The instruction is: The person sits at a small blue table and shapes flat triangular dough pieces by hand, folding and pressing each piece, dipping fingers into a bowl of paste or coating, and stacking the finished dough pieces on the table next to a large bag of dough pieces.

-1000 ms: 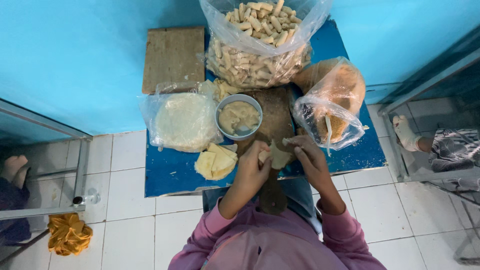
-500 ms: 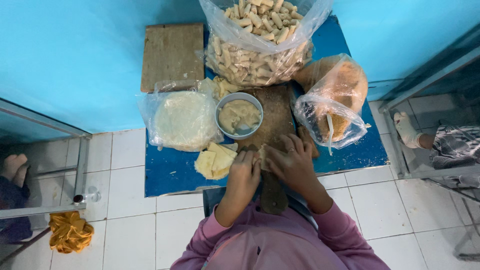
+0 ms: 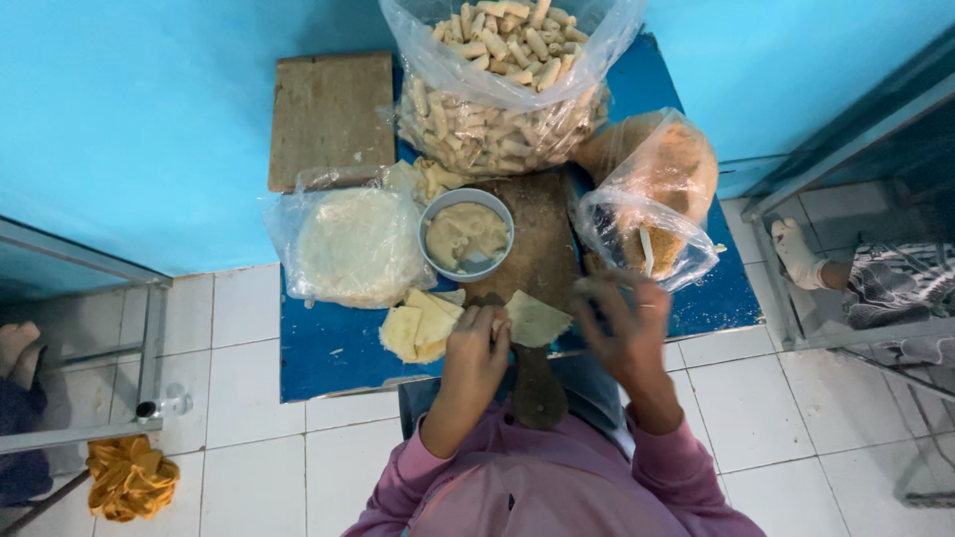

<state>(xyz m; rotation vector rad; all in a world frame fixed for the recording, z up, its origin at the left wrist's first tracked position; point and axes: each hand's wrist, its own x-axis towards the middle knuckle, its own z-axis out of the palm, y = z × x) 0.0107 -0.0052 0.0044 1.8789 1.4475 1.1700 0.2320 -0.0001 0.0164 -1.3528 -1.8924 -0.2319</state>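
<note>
My left hand (image 3: 476, 350) pinches the corner of a thin pale wrapper sheet (image 3: 537, 319) lying on a dark wooden board (image 3: 537, 239). My right hand (image 3: 629, 328) hovers blurred just right of the sheet, fingers spread, holding nothing I can see. A small stack of cut wrapper pieces (image 3: 418, 323) lies by my left hand. Above them stands a grey bowl (image 3: 466, 236) of beige filling with a spoon in it.
A big clear bag of finished rolls (image 3: 507, 85) stands at the back. A bag of round wrappers (image 3: 348, 244) lies left, a bag of orange crumbs (image 3: 652, 199) right. A wooden board (image 3: 331, 117) lies at the back left on the blue table (image 3: 318, 358). Another person's foot (image 3: 801, 254) is at right.
Both hands were together over the sheet; now my right hand has pulled away to the right and opened, while my left hand stays on the sheet's corner.
</note>
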